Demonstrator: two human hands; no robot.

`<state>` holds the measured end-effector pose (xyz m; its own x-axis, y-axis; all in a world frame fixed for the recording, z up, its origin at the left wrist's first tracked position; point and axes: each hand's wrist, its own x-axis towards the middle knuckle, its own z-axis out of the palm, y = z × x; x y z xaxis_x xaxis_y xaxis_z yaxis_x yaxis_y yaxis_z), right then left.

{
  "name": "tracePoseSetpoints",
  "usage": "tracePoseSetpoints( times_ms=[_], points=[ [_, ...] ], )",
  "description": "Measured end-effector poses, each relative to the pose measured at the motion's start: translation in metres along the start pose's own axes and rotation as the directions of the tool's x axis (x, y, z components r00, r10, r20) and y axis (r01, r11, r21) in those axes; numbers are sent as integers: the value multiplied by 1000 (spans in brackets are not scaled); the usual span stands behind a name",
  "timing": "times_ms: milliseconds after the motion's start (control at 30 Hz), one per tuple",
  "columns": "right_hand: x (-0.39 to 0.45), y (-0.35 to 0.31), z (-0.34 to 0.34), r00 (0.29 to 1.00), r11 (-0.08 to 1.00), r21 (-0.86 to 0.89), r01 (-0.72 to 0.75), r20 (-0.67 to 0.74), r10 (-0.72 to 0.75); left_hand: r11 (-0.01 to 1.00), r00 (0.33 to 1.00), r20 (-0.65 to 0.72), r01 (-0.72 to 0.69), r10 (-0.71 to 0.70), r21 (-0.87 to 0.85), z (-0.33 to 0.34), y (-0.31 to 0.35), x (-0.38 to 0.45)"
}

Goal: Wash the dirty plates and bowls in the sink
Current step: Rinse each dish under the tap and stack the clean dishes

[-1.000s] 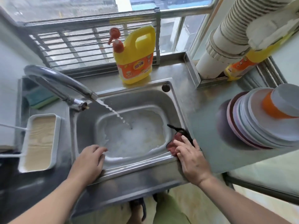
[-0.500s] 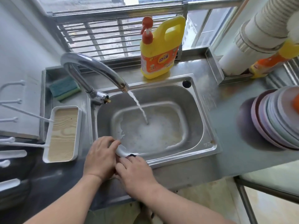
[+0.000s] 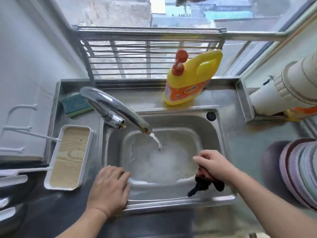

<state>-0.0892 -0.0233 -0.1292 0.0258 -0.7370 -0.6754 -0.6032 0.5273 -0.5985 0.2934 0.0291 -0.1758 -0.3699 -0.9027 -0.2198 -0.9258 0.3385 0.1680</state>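
A steel sink (image 3: 221, 134) holds foamy water, and the tap (image 3: 113, 107) runs a stream into its middle. My left hand (image 3: 109, 188) rests on the sink's front left rim with fingers relaxed. My right hand (image 3: 212, 164) grips a dark red and black cloth (image 3: 204, 182) over the sink's front right corner; the cloth hangs down below the fist. A stack of plates (image 3: 298, 170) in pink, blue and grey sits on the counter at the right edge, partly cut off by the frame.
A yellow detergent bottle (image 3: 190, 79) with an orange pump stands behind the sink. A green sponge (image 3: 75, 105) lies at the back left. A white tray with a wooden base (image 3: 68, 157) sits left of the sink. A white ribbed pipe (image 3: 288, 86) crosses the right.
My right hand has lifted the cloth from beside my left hand and carried it to the sink's front right. My left hand stayed on the front rim. The camera tilted up.
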Motion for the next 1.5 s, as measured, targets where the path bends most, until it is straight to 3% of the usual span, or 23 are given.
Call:
tracePoseSetpoints(
  times_ms=[100, 200, 267, 333, 400, 467, 500, 600, 633, 700, 767, 833, 900, 1000, 1067, 1167, 1300, 1400, 1500],
  points=[
    [25, -52, -43, 987, 991, -16, 131, 96, -129, 1000, 1000, -13, 0, 0, 20, -2, 3, 2],
    [57, -117, -60, 933, 891, -299, 341, 224, -283, 1000, 1000, -1, -2, 2, 23, -3, 3, 3],
    [80, -161, -52, 865, 699, -510, 500, 329, -379, 1000, 1000, 17, 2, -2, 16, -3, 1, 2],
    [100, -195, -31, 767, 422, -645, 638, 480, -426, 1000, 1000, 31, 4, -4, 9, -3, 2, 3],
    [113, -218, 0, 702, 141, -723, 676, 574, -421, 1000, 1000, 27, 7, -7, 2, -2, 2, 3],
    [124, -226, 29, 700, 15, -765, 644, 581, -414, 1000, 1000, 5, 8, -8, -4, -1, 1, 4],
    [130, -228, 40, 717, 30, -775, 632, 569, -403, 1000, 1000, -5, 11, -11, -11, 0, 1, 4],
    [150, -232, 55, 750, 274, -704, 656, 564, -346, 1000, 1000, -3, 18, -18, -22, 2, -1, 6],
    [154, -234, 57, 741, 297, -684, 666, 564, -364, 1000, 1000, -3, 17, -17, -22, 2, -1, 6],
    [162, -232, 64, 658, 148, -705, 693, 536, -528, 999, 1000, 6, 16, -16, -27, 3, -2, 5],
    [166, -232, 73, 514, -47, -743, 668, 506, -693, 999, 1000, 15, 21, -21, -38, 2, -2, 6],
    [171, -233, 79, 433, -118, -751, 649, 493, -755, 999, 1000, 19, 19, -18, -40, 4, -2, 6],
    [174, -235, 81, 386, -173, -710, 682, 551, -740, 999, 1000, 11, 15, -15, -49, 6, -4, 5],
    [174, -236, 77, 367, -144, -679, 719, 548, -752, 998, 1000, -14, 7, -8, -67, 6, -4, 7],
    [174, -230, 79, 292, -152, -649, 745, 522, -801, 997, 1000, -30, 1, -4, -79, 6, -4, 7],
    [181, -223, 91, 72, -275, -614, 739, 479, -875, 996, 999, -34, -3, -1, -93, 7, -5, 7],
    [186, -231, 97, -144, -367, -558, 744, 404, -904, 994, 999, -45, 5, -10, -113, 11, -5, 7],
    [182, -235, 92, -224, -464, -494, 735, 469, -854, 993, 998, -62, 2, -10, -120, 12, -7, 6],
    [179, -238, 92, -262, -465, -417, 781, 457, -850, 995, 999, -38, 7, -11, -104, 12, -6, 6]
  ],
)
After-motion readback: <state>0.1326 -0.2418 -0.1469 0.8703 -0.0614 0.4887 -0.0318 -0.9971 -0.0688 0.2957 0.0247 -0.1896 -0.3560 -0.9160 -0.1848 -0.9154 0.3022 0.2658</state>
